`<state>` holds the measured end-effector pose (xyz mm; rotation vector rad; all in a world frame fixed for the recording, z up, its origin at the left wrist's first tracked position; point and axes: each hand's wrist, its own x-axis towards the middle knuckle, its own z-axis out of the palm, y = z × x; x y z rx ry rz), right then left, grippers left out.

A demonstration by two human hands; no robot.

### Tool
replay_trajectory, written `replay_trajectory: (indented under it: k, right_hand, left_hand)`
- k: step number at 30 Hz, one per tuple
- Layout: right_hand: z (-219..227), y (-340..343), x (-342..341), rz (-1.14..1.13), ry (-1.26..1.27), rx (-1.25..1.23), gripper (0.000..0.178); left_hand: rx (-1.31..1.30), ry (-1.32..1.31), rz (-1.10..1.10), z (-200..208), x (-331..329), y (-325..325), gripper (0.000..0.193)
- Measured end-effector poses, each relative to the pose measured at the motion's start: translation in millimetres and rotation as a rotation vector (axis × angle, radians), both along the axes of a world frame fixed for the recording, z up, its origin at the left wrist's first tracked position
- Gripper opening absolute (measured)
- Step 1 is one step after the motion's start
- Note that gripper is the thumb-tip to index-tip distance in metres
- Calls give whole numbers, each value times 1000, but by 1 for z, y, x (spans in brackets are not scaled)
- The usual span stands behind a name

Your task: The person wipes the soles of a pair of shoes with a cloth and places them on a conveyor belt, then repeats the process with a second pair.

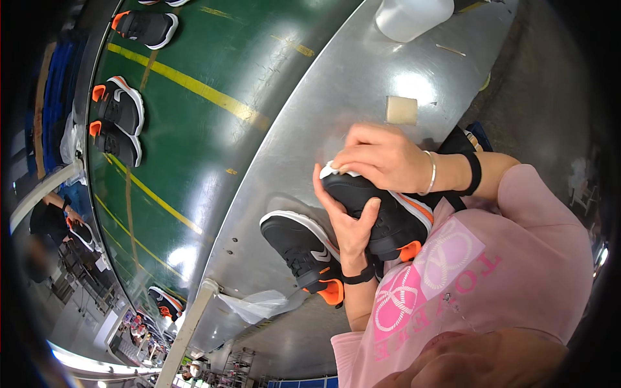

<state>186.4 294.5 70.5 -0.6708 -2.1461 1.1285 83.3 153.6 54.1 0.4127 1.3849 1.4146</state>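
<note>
My left hand [351,226] grips a black sports shoe [383,223] with a white sole and orange heel lining, thumb over the upper and fingers round the toe. Bent over that toe, my right hand [381,155] presses its fingertips against the sole edge. A small white bit [328,170] shows under these fingertips; whether it is a wad of cloth or the sole itself is unclear. Beside my left wrist, a matching shoe [294,242] lies on the metal table [259,187], its orange heel toward me.
A cream block [401,110] and a white container [414,18] stand on the table. Clear plastic film [255,307] hangs by a metal post [187,333]. Beyond runs a green conveyor belt [194,149] carrying black shoes [119,113]. Another person's hand [74,216] holds a shoe at far left.
</note>
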Motion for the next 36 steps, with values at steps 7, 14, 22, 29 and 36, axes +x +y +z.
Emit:
replay_trajectory:
  k: [7,14,22,29,36]
  right_hand:
    - [4,-9,26,-34,-63,-4,13]
    - [-5,-3,3,-24,5,21,15]
    - [-4,-1,9,-40,23,72,16]
    - [-8,-5,18,-55,-9,10,20]
    - [-10,3,2,-60,29,-111,17]
  left_hand:
    - [-33,13,-45,2,-3,1,114]
    - [-29,75,-27,-6,-2,-1,113]
    - [-32,29,-46,3,-1,6,115]
    - [-44,20,-37,-3,-2,3,112]
    - [-46,3,-27,2,-1,9,115]
